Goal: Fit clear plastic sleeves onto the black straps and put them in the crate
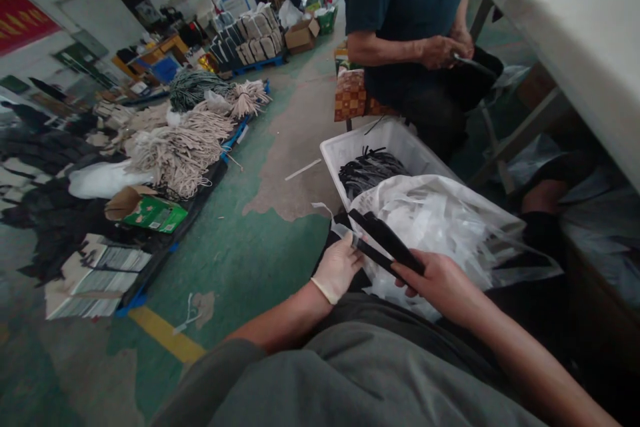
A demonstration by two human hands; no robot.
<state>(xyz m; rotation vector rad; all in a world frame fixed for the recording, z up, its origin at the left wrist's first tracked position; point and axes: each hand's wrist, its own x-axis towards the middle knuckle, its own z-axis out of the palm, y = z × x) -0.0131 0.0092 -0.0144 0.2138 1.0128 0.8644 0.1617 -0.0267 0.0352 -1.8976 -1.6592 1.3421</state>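
Black strips sit in R hand, clamped btwn thumb & fingers: thumb lies along the near side, fingers curl under, other ends stick out up-left past the tips. Low strip splits off from that bunch & spans the gap btwn hands, one end at R thumb, other at L fingertips.

L hand, in a pale glove, pinches the low strip's far end; fingers bent & close together, exact thumb spot hard to tell. Clear film pokes out just above L fingertips, its thin tail curling up-left; can't tell if it's stuck to the strip.

Both hands are over the lap, near side of the white tub. More dk strips, a loose heap, lie in the tub's far-left part, well apart from the fingers. Bag w/ white plastic scraps covers the near part, right behind R hand & the bunch.

Across the tub, co-worker in a dk tee sits by the table, both hands on a dk item. Floor to the left: pallet w/ beige cords, green box beside.
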